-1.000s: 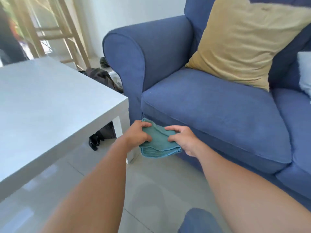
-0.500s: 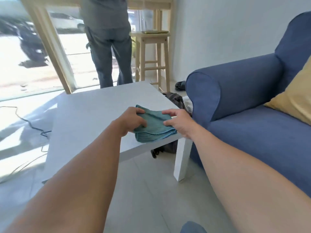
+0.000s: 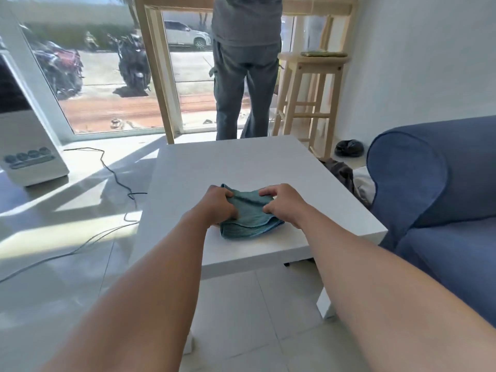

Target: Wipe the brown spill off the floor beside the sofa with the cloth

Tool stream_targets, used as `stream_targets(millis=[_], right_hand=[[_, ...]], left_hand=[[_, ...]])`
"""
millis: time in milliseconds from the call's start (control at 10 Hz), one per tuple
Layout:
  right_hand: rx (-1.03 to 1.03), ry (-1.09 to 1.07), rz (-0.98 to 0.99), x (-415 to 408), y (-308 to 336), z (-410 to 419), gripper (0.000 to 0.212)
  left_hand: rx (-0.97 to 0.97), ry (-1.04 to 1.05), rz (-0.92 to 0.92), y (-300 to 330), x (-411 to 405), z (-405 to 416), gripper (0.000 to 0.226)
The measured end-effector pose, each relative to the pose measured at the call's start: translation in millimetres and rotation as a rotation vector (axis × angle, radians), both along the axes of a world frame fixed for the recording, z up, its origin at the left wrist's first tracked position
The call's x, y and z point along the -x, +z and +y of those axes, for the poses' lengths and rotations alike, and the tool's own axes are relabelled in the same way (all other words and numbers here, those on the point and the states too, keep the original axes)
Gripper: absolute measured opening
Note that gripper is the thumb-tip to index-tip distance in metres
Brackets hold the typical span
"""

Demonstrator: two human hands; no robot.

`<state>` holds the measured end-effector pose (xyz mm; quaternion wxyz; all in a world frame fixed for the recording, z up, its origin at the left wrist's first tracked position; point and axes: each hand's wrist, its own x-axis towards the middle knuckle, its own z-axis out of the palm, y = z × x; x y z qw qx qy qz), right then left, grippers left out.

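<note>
Head cam, fwd-down, near table [image 3: 241, 162]

Both hands hold a folded teal cloth [image 3: 248, 216] at the near part of a white square counter [image 3: 241, 167]. The left hand [image 3: 218, 206] grips its left edge, the right hand [image 3: 285, 204] its right edge, fingers [image 3: 267, 194] curled over the fabric. A blue upholstered sofa [image 3: 434, 189] stands just right of the counter. Behind it a person in grey trousers [image 3: 243, 84] stands beside a pale wooden stool [image 3: 308, 98].
</note>
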<state>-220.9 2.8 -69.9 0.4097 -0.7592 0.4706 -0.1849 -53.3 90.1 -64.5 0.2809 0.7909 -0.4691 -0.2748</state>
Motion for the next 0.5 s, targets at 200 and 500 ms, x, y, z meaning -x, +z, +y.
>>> stream_targets(millis=[200, 500], right_hand=[[0.153, 0.083, 0.175, 3, -10, -10, 0.051], [0.289, -0.067, 0.255, 76, 28, -13, 0.034]], left_hand=[[-0.196, -0.058, -0.346, 0, -1, -12, 0.054], [-0.072, -0.228, -0.536, 30, 32, -35, 0.038]])
